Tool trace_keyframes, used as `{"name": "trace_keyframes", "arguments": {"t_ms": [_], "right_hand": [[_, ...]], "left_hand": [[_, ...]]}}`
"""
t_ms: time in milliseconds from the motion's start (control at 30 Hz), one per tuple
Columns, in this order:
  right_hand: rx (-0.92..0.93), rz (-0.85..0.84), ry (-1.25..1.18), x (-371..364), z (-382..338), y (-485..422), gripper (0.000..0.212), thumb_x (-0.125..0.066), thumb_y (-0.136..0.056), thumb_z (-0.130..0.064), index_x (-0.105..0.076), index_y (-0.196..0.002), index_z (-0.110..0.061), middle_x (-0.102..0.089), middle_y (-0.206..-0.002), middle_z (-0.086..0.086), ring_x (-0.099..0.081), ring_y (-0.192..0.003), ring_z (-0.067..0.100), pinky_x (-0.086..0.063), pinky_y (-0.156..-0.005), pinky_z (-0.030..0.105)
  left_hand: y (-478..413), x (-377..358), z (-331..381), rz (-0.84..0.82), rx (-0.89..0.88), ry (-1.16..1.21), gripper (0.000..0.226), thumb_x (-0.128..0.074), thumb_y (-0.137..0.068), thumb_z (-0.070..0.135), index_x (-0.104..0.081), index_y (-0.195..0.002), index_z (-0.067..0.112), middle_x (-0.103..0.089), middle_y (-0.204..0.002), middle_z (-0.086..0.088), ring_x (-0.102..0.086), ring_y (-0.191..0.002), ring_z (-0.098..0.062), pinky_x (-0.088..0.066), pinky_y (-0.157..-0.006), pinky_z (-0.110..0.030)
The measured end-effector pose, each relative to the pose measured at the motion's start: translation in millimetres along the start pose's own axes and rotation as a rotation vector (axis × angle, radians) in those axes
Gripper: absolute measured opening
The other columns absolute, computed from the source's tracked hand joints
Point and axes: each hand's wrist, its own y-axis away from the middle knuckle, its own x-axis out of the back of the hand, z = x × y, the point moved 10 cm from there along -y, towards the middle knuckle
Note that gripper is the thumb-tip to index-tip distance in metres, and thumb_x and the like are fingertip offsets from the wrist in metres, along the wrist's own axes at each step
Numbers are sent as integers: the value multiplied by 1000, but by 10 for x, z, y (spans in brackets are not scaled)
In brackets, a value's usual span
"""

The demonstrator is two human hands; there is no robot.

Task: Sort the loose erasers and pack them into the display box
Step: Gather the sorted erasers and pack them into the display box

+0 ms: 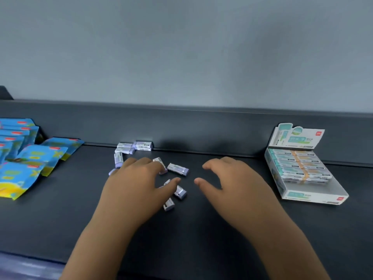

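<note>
Several loose purple-and-white erasers lie scattered on the dark table, one (178, 169) just beyond my left fingertips and others (180, 192) beside my thumb. More erasers (143, 145) are lined up against the back ledge. My left hand (139, 182) hovers palm down over the scattered ones with fingers spread, covering some of them. My right hand (232, 182) hovers to the right of the pile, fingers loosely bent, holding nothing. The open display box (314, 194) stands at the right with rows of green-labelled erasers inside and its lid flap up.
A pile of blue and yellow packets (30, 158) covers the left side of the table. A raised dark ledge (201, 130) runs along the back, under a grey wall. Bare tabletop lies between my right hand and the box.
</note>
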Motion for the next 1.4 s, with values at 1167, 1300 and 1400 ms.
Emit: {"name": "trace_keyframes", "arguments": {"t_ms": [1167,1300,1400], "right_hand": [[-157,133,278,-1242,-1305,-1572,21,-59,-86,-19,-67,-106,-17,-60,-103,7,-58,-101,34,-46,-69,35],[-184,146,294,-1241,-1297,-1564,17,-64,-88,-26,-71,-99,-15,-58,-99,8,-57,-101,33,-50,-71,36],[-198,122,322,-1255,-1293,-1548,21,-65,-91,-35,-72,-92,-15,-57,-97,6,-57,-101,31,-55,-74,40]], "left_hand": [[-791,-452,-1627,-415,-353,113,28,-52,-94,21,-58,-120,30,-48,-135,5,-47,-117,-27,-47,-94,-46],[-823,-369,-1672,-337,-346,105,15,-60,-93,32,-63,-103,21,-51,-118,0,-49,-111,-26,-51,-90,-46],[-820,-296,-1718,-326,-304,151,31,-65,-88,49,-63,-91,18,-55,-106,-1,-50,-103,-23,-51,-87,-41]]}}
